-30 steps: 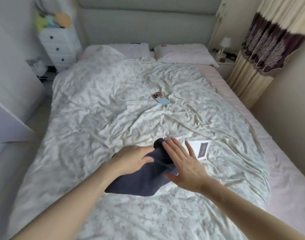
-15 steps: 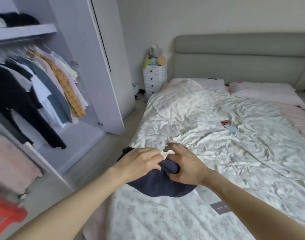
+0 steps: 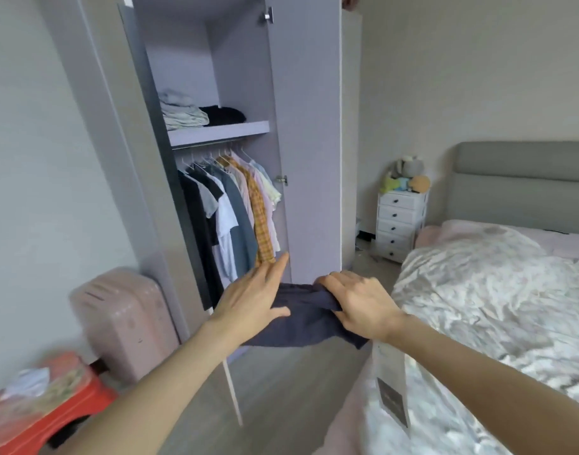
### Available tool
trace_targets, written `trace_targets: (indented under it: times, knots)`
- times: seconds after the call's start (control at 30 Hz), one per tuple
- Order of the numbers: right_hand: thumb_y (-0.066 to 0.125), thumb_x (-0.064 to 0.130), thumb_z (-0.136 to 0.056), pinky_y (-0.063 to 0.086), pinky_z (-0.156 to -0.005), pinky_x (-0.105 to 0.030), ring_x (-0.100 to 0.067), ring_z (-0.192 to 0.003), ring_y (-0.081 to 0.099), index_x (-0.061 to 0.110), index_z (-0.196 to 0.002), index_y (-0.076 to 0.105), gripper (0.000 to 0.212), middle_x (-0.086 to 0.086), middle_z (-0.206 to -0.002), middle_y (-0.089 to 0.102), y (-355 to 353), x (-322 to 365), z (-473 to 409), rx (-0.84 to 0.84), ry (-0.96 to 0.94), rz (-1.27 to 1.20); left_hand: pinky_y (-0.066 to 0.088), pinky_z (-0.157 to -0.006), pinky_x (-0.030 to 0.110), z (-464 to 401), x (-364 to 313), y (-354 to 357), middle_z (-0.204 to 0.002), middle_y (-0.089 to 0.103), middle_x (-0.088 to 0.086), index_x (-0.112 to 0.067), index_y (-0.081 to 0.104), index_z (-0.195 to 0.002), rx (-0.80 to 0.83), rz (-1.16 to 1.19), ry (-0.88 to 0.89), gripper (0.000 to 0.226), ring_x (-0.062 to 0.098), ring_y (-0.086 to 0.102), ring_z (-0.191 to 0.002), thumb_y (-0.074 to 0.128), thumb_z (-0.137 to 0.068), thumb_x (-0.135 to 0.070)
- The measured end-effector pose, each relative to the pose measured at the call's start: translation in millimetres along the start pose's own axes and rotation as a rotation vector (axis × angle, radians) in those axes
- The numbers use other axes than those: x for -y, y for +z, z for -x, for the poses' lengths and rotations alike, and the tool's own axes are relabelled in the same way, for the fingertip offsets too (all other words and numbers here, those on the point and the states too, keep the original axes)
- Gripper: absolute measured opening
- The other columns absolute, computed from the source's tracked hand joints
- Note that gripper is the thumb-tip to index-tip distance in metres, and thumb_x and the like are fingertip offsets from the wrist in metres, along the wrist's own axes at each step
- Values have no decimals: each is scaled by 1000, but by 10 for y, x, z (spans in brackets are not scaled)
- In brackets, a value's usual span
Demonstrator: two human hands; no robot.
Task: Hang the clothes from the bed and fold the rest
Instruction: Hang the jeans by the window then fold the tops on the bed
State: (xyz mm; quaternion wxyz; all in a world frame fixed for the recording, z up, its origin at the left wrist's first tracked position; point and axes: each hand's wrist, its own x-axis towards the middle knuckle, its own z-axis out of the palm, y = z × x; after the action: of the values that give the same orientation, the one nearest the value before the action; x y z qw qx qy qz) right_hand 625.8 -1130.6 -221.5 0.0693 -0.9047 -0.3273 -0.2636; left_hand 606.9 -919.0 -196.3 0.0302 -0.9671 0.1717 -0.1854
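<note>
Garment: dark navy cloth [image 3: 301, 320], folded, held between my two hands, off the bed [image 3: 498, 290].
Right grip [image 3: 360, 303]: my fingers clutch its upper edge.
Left grip [image 3: 252, 293]: my flat, straight fingers rest on it.
Wardrobe [image 3: 308, 142]: open, beyond both grips.

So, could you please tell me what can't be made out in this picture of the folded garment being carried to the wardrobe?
- Head view: the kind of dark garment is unclear; it is bunched, and the left hand and right hand cover parts of it.
- The tag hanging below it: print too small.
- The red stool: blurred, cut off by the lower-left edge.
- The bed: cut off at the right edge.
</note>
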Motion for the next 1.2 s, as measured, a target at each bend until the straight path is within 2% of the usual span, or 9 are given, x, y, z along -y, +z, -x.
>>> trace_targets:
  times: [0.13,0.27,0.4,0.63,0.7,0.8,0.93,1.07,1.2]
  knots:
    - [78,7,-56,52,-57,-28,-27,-69,63,6,-108,66,54,-7,-79,66,128,228,-779,-57,-61,112,37,-86,31,-111,767,-56,-108,57,0,-15,53,-114,-71,-203,-31,41,21,49,-104,58,-87,-46]
    - [81,10,-54,52,-55,-30,-25,-62,59,7,-111,67,59,-5,-76,63,374,244,-1323,-123,-51,272,51,-61,29,-318,1275,24,-74,60,3,-11,64,-77,-360,-194,40,30,22,60,-67,87,-58,-18]
    - [73,2,-58,51,-52,-30,-27,-59,58,6,-103,68,45,-6,-73,62,629,85,-1754,-207,-47,285,50,-55,27,-684,1622,266,-72,62,1,-11,64,-75,-493,-137,14,25,21,60,-63,84,-61,-11]
    - [75,-5,-54,48,-48,-34,-30,-56,56,4,-91,68,39,-9,-68,61,1047,-365,-2849,-225,58,285,43,-47,28,-1547,2049,544,-64,59,3,-10,65,-76,-456,-72,-196,20,21,57,-55,82,-68,-14]
    - [73,-8,-51,48,-49,-35,-31,-56,56,3,-92,67,43,-11,-69,60,1196,-553,-3222,-243,77,261,45,-54,32,-1919,2226,634,-75,63,7,-9,66,-88,-456,-46,-268,15,25,59,-66,74,-77,-14]
    - [68,-10,-56,47,-55,-37,-35,-63,58,2,-98,65,44,-14,-75,61,1390,-992,-3841,-256,134,189,40,-80,37,-2721,2451,726,-110,59,8,-14,56,-120,-499,52,-401,26,27,53,-100,47,-96,-19]
    - [51,-1,-76,40,-76,-38,-34,-93,54,8,-122,54,47,-12,-102,60,1641,-1841,-4671,-321,248,125,30,-93,33,-4035,2645,809,-128,47,1,-22,45,-131,-613,137,-484,33,23,39,-119,34,-100,-19]
    - [51,-3,-76,40,-75,-38,-34,-93,54,6,-124,54,49,-13,-102,61,1756,-2481,-5469,-401,282,61,32,-92,34,-5051,2928,860,-122,50,2,-21,47,-128,-657,123,-545,34,24,42,-115,39,-96,-10]
    - [44,2,-82,39,-79,-36,-30,-97,52,10,-129,48,48,-7,-108,58,1904,-2707,-6290,-424,208,58,44,-74,41,-5611,3428,794,-95,63,9,-10,65,-105,-854,28,-557,28,32,58,-90,63,-80,3]
